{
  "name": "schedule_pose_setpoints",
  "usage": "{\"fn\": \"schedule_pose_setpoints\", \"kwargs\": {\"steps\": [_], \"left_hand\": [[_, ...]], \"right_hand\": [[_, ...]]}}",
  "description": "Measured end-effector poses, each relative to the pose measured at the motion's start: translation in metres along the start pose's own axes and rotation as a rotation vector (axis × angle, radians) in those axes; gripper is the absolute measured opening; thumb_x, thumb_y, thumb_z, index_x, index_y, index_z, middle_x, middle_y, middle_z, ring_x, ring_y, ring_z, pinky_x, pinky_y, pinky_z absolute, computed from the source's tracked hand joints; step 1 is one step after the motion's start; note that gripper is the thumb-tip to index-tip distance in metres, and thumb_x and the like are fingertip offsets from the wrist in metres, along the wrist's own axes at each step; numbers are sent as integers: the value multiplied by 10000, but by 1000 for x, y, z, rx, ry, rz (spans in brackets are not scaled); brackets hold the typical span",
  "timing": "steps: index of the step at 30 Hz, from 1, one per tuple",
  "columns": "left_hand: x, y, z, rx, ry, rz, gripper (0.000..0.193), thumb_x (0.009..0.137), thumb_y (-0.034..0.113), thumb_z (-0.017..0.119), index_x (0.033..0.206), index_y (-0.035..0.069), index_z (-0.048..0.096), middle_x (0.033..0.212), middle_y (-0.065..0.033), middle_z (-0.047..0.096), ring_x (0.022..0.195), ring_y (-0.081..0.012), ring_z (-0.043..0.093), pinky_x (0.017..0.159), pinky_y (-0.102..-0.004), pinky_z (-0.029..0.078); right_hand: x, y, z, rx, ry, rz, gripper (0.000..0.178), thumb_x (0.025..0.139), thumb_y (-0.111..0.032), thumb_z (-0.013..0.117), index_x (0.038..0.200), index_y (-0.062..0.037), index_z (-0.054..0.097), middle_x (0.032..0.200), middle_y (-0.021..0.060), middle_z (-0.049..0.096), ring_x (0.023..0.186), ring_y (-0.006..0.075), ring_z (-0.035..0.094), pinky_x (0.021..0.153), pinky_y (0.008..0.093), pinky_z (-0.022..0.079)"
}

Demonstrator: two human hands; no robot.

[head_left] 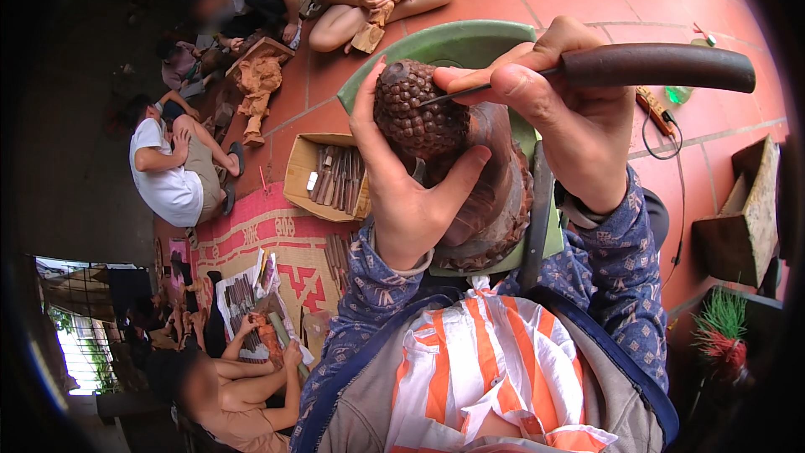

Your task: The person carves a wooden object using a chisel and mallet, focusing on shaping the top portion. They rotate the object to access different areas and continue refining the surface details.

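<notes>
A dark brown carved wooden statue (423, 113), its head covered in rows of round knobs, leans upright in front of my lap. My left hand (411, 210) grips it, fingers along the left side of the head and thumb across the front below the knobs. In my right hand (583, 122) is a carving tool (658, 65) with a thick dark handle and a thin metal shaft. Its tip touches or nearly touches the knobs; which, I cannot tell. My right index finger and thumb pinch the shaft close to the head. A green plastic basin (449, 40) sits behind and under the statue.
A cardboard box (303, 169) of carving tools lies left of the basin, beside a patterned red mat (251, 231). A power strip (656, 111) with a cord and a wooden box (738, 226) are at right. Several people sit at left, some holding carvings.
</notes>
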State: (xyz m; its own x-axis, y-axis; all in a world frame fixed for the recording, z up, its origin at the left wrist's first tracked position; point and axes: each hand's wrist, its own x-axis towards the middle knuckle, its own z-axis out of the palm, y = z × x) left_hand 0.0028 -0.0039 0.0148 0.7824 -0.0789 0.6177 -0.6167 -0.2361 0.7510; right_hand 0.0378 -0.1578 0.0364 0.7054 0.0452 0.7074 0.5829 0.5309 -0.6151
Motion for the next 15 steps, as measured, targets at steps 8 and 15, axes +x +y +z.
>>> {"fn": "schedule_pose_setpoints", "kwargs": {"steps": [8, 15], "left_hand": [[0, 0, 2, 9, -2, 5, 931, 720, -15, 743, 1431, 17, 144, 1279, -167, 421, 1175, -249, 476, 1017, -362, 382], [2, 3, 4, 31, 2, 25, 908, 725, -19, 725, 1425, 12, 148, 1266, -169, 420, 1174, -253, 475, 1023, -367, 371]], "right_hand": [[5, -7, 2, -105, -52, 7, 91, 897, 33, 577, 853, 34, 496, 825, 183, 661, 887, 319, 692, 831, 413, 563], [1, -5, 1, -99, -5, 20, 94, 881, 62, 587, 855, 42, 498, 837, 180, 662, 899, 301, 690, 814, 388, 573]]}}
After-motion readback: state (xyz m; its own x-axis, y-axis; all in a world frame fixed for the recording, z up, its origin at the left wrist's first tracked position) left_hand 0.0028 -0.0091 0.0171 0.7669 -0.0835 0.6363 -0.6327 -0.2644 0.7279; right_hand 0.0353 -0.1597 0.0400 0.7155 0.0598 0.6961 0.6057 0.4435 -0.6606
